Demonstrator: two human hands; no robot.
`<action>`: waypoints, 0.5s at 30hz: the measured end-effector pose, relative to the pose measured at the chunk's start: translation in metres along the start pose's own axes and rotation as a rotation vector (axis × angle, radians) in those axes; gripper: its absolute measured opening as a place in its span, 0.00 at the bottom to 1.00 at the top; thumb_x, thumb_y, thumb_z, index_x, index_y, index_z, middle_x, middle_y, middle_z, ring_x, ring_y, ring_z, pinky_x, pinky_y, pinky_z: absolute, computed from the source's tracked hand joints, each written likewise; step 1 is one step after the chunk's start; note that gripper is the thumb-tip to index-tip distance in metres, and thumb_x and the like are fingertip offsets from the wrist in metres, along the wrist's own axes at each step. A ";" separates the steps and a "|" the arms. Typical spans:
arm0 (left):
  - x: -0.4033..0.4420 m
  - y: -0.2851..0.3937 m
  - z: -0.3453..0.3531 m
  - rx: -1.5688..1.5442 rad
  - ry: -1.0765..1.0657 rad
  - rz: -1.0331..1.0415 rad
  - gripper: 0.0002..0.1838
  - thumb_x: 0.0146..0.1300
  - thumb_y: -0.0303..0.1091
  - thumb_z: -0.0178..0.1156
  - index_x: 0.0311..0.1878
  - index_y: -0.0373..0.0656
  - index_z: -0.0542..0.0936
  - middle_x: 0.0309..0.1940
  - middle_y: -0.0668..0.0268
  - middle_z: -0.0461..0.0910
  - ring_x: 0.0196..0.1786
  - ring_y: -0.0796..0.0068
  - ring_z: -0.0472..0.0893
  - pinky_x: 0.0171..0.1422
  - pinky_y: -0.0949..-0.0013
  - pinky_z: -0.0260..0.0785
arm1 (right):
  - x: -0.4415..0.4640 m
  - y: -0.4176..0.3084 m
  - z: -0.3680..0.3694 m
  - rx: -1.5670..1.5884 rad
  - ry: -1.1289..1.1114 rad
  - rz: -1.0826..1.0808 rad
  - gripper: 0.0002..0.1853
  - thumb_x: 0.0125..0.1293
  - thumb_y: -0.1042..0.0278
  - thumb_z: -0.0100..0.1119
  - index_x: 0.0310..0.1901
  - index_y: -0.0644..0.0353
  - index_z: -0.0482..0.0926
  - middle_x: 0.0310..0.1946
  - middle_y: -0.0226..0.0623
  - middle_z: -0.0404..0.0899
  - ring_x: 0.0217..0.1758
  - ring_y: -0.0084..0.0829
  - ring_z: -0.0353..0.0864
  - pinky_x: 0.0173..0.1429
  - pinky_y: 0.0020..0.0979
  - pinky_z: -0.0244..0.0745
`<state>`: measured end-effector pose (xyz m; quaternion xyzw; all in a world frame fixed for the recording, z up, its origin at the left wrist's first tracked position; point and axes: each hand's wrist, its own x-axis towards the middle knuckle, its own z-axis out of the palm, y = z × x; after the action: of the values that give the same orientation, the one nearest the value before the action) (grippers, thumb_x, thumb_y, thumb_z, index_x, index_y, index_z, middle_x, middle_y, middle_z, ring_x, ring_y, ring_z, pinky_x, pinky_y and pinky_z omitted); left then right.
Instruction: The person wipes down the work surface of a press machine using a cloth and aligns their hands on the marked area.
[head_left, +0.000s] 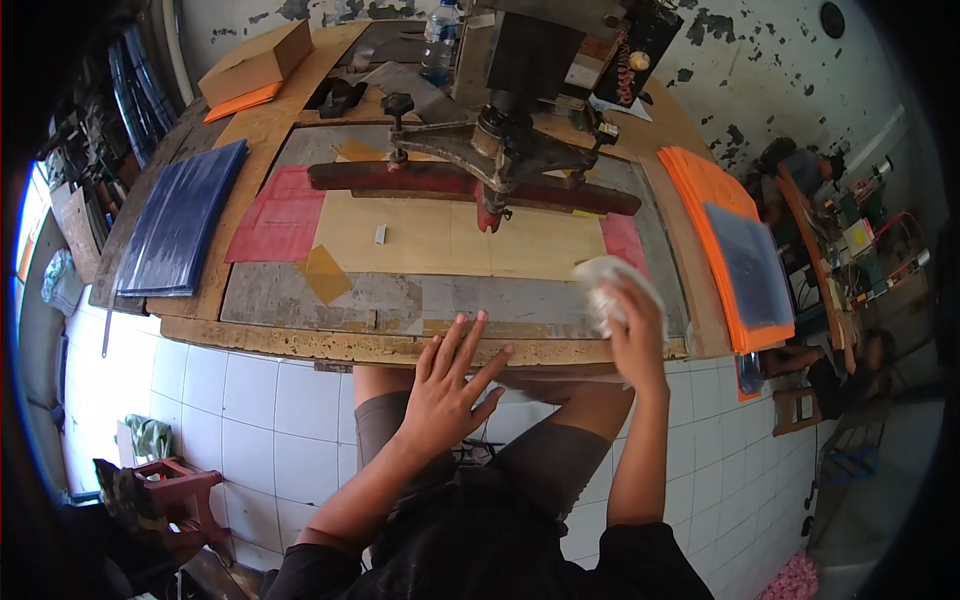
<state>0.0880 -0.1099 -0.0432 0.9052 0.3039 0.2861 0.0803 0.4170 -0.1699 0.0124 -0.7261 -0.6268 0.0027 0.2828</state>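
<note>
My right hand (636, 332) grips a white cloth (622, 280), partly blurred, over the right front of the grey press bed (380, 300). My left hand (455, 372) is spread flat, its fingertips at the wooden front edge (290, 342) of the table. Beyond both hands lies a cream sheet (450, 237) with a small pale piece (381, 234) on it. A red sheet (275, 220) sits at its left end, and brown tape (326, 275) at the lower left corner. Above the sheet hangs the press head (490, 155) with its red-and-black bar.
Dark blue plastic sheets (180, 220) are stacked at the left. Orange folders (700, 200) with a clear blue sheet (745, 265) lie at the right. A cardboard box (255, 65) and a water bottle (440, 40) stand behind. Other people sit at the far right.
</note>
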 end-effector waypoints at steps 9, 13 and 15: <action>0.001 0.006 -0.014 -0.018 -0.086 -0.027 0.40 0.78 0.62 0.68 0.88 0.63 0.73 0.94 0.55 0.59 0.94 0.50 0.59 0.93 0.27 0.44 | -0.049 -0.084 0.016 -0.119 -0.061 -0.169 0.33 0.76 0.67 0.65 0.82 0.49 0.76 0.85 0.44 0.70 0.87 0.55 0.69 0.90 0.62 0.58; 0.014 0.007 -0.026 -0.029 -0.101 -0.054 0.41 0.77 0.62 0.68 0.86 0.55 0.75 0.90 0.57 0.67 0.92 0.50 0.62 0.94 0.20 0.34 | -0.019 -0.065 0.027 -0.190 0.012 -0.145 0.31 0.79 0.64 0.65 0.82 0.49 0.76 0.85 0.43 0.70 0.87 0.54 0.69 0.89 0.60 0.59; 0.031 -0.006 -0.033 -0.020 -0.085 -0.027 0.41 0.78 0.62 0.67 0.85 0.49 0.75 0.88 0.58 0.70 0.91 0.50 0.63 0.95 0.20 0.32 | 0.004 -0.054 0.033 -0.181 0.004 -0.184 0.33 0.78 0.64 0.68 0.83 0.49 0.74 0.85 0.43 0.70 0.87 0.53 0.69 0.89 0.61 0.60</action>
<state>0.0866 -0.0877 -0.0036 0.9114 0.3096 0.2496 0.1063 0.3570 -0.1504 0.0085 -0.6880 -0.6879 -0.0813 0.2165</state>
